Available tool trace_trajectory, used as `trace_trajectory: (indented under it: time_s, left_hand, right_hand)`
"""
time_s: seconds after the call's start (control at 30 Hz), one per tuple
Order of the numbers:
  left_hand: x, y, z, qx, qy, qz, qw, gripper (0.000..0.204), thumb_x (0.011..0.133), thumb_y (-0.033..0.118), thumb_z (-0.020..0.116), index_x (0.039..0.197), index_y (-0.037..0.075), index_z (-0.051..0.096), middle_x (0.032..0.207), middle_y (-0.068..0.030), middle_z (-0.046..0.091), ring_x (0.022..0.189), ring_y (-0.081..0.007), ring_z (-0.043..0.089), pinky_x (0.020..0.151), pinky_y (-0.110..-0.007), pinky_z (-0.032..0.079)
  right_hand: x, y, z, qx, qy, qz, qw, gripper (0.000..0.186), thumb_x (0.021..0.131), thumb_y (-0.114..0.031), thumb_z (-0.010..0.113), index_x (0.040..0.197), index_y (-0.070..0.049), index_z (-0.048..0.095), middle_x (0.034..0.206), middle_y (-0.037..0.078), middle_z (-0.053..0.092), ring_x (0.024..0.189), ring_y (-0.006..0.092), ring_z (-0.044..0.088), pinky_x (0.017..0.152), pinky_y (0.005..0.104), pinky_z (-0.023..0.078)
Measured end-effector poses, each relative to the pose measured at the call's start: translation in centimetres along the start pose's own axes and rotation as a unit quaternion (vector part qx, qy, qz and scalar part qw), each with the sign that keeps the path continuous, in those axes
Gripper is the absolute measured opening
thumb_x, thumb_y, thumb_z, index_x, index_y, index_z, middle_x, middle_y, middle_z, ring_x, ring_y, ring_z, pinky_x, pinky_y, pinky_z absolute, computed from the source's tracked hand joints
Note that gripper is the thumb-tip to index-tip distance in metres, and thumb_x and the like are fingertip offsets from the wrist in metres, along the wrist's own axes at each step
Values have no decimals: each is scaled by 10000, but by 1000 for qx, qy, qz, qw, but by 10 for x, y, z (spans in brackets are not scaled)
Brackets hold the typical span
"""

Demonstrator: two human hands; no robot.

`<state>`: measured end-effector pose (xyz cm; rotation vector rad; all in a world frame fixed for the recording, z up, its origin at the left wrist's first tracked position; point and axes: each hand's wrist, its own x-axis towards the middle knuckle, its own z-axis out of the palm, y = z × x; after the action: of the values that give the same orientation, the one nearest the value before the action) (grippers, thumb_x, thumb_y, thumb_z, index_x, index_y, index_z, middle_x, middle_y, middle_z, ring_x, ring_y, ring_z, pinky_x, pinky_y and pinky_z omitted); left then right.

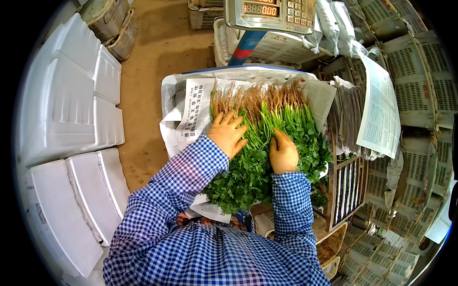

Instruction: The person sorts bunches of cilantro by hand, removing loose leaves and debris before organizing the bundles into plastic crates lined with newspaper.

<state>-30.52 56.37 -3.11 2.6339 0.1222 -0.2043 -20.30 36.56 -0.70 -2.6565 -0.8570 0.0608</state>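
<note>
Leafy green herbs [243, 181] with pale stems and brown roots lie in a wide pile on newspaper sheets [193, 112], roots toward the top. My left hand [226, 133] rests open on the left part of the pile, fingers spread over the stems just below the roots. My right hand [284, 152] is closed on the herbs at the right, its fingertips sunk among stems and leaves and partly hidden.
A digital scale [269, 14] stands beyond the pile. Stacked newspapers [348, 114], a metal grate [344, 190] and plastic crates [405, 81] are at the right. White foam boxes [62, 109] line the left, beside a brown floor [143, 47]. Wrapped white packets [329, 28] lie behind.
</note>
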Motion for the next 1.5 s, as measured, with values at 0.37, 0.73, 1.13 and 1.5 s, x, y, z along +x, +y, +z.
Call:
trace_trajectory:
  time_s: [0.37,0.73,1.13,1.5]
  left_hand:
    - [44,47,33,29,-39,82,995,610,1016,293,553,1542,42,374,1596,-157,384,1494,-362,317,1256,-500,199]
    - [45,47,30,-16,-69,67,995,572,1058,304,469,1569,96,317,1591,-196,370,1490,-381,318,1260,-519,179]
    - [65,40,4,-312,224,65,921,448,1005,79,533,1450,40,505,1446,-208,554,1349,-351,526,1158,-449,418]
    - [102,57,19,74,-150,29,985,647,934,102,575,1557,146,405,1662,-141,270,1533,-355,243,1268,-501,167]
  right_hand:
    - [14,23,-7,166,-104,128,972,524,993,-235,626,1473,-66,501,1356,252,618,1230,354,634,1019,406,516]
    - [104,16,5,10,-171,150,974,593,873,-253,761,1419,-113,575,1266,152,697,1137,323,683,956,420,556]
    - [59,40,-6,541,-9,222,811,416,1007,-86,632,1381,52,514,1204,136,667,1058,184,647,941,300,524]
    - [46,31,-7,741,39,185,644,441,1036,-213,575,1398,7,454,1276,167,663,1207,287,614,1023,429,518]
